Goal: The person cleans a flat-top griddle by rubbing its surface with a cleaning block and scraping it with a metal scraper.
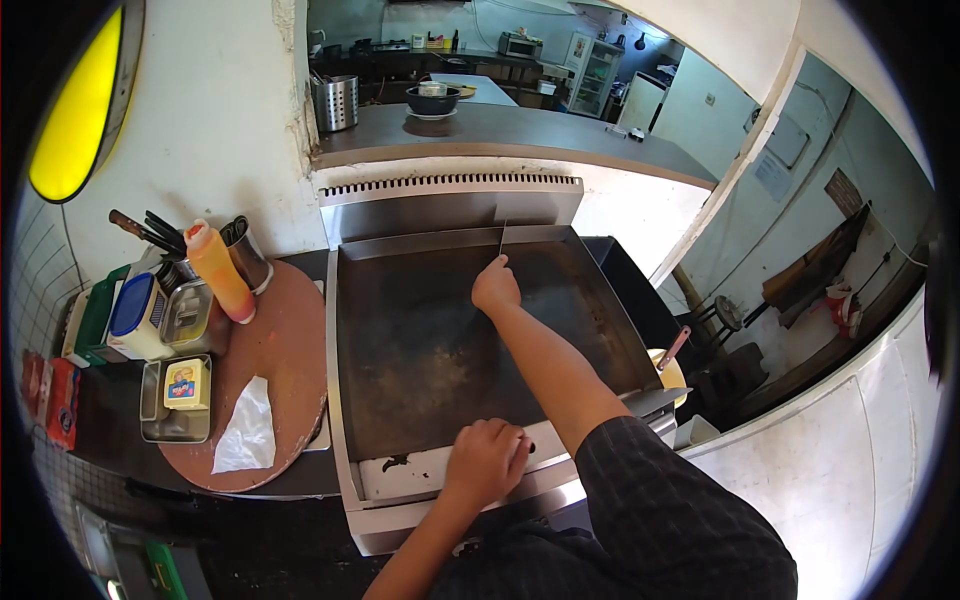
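A wide flat griddle (430, 340) with a dark, stained plate stands in front of me. My right hand (497, 287) reaches over it, closed round a thin metal tool (503, 238) whose far end is at the griddle's back edge. At the front strip of the griddle is my left hand (487, 462), its fingers curled; a small dark bit shows beside them, but what they hold, if anything, is hidden.
On the left, a round brown board (290, 350) carries a sauce bottle (222, 275), a white paper (248, 430) and a metal tray (150, 405) with a yellow-white tub (186, 385). Behind the griddle is a counter (530, 135) with a black bowl (432, 101).
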`<state>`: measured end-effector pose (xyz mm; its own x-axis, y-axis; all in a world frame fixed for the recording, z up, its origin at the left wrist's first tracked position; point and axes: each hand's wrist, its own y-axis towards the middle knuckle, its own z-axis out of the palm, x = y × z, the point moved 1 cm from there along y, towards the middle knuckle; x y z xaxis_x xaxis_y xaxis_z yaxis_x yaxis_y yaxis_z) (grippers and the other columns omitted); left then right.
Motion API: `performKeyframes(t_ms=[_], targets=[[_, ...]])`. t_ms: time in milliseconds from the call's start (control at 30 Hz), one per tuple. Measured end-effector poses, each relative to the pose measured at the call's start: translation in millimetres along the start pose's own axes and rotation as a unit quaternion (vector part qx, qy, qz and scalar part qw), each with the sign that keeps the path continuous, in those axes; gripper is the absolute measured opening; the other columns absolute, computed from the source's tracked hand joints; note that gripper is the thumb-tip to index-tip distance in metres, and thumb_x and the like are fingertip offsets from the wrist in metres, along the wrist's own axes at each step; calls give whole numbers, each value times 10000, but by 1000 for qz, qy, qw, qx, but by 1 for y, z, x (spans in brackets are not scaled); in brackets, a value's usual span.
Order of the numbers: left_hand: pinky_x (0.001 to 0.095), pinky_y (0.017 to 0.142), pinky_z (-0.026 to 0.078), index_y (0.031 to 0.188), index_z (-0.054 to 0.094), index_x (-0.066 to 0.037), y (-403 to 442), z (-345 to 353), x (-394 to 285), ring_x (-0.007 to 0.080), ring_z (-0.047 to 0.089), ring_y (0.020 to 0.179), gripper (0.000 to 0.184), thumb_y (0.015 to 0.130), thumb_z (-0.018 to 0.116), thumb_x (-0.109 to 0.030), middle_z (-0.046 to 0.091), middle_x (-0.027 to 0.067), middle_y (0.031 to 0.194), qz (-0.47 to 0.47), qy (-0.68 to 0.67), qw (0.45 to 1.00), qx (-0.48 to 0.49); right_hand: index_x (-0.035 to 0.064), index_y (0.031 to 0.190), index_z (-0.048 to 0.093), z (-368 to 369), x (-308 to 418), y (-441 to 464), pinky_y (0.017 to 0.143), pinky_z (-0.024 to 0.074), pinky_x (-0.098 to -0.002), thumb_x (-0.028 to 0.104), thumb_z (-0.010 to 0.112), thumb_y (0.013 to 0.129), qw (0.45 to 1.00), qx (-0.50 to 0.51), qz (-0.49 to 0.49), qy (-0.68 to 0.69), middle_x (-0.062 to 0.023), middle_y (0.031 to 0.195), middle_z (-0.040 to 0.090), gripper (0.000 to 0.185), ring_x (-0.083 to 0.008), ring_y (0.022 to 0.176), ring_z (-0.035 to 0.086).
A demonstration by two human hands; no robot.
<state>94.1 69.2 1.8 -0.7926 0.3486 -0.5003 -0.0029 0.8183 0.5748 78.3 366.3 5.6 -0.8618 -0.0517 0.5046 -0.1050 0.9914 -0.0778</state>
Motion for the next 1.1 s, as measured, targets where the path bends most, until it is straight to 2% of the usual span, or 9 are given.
performKeyframes(t_ms=[200, 333, 533, 700, 1100], targets=[[378, 710, 441, 900, 658, -106, -28, -53, 24, 259, 563, 758, 99, 880, 668, -202, 616, 51, 878, -42, 96, 994, -15, -120, 1461, 288, 14, 30, -20, 902, 536, -466, 103, 496, 965, 1000, 4, -3, 5, -289, 1223, 617, 582, -393, 1077, 664], [375, 706, 439, 880, 665, -105, -47, -68, 38, 256, 558, 745, 97, 875, 673, -201, 611, 52, 858, -80, 134, 987, -20, -74, 1479, 271, 33, 51, -25, 869, 563, -434, 112, 534, 967, 1000, 13, -1, 12, -235, 1238, 602, 605, -355, 1049, 677], [370, 701, 438, 861, 664, -99, -53, -66, 38, 255, 554, 729, 101, 868, 678, -199, 607, 53, 840, -70, 146, 986, -45, -76, 1472, 276, 48, 84, -49, 868, 564, -436, 102, 551, 957, 999, 16, -20, 23, -235, 1225, 602, 611, -353, 1040, 679], [366, 694, 438, 847, 660, -96, -56, -63, 45, 253, 550, 715, 98, 862, 678, -191, 605, 53, 831, -68, 135, 987, -48, -113, 1464, 277, 60, 111, -68, 902, 538, -464, 88, 505, 961, 998, 35, -37, 43, -277, 1232, 610, 587, -391, 1085, 657], [370, 691, 444, 859, 649, -95, -55, -65, 42, 253, 565, 728, 105, 851, 683, -194, 609, 59, 827, -68, 149, 986, -30, -105, 1444, 286, 89, 158, -96, 905, 538, -474, 97, 557, 930, 990, 93, -95, 45, -284, 1250, 597, 615, -417, 1084, 654]])
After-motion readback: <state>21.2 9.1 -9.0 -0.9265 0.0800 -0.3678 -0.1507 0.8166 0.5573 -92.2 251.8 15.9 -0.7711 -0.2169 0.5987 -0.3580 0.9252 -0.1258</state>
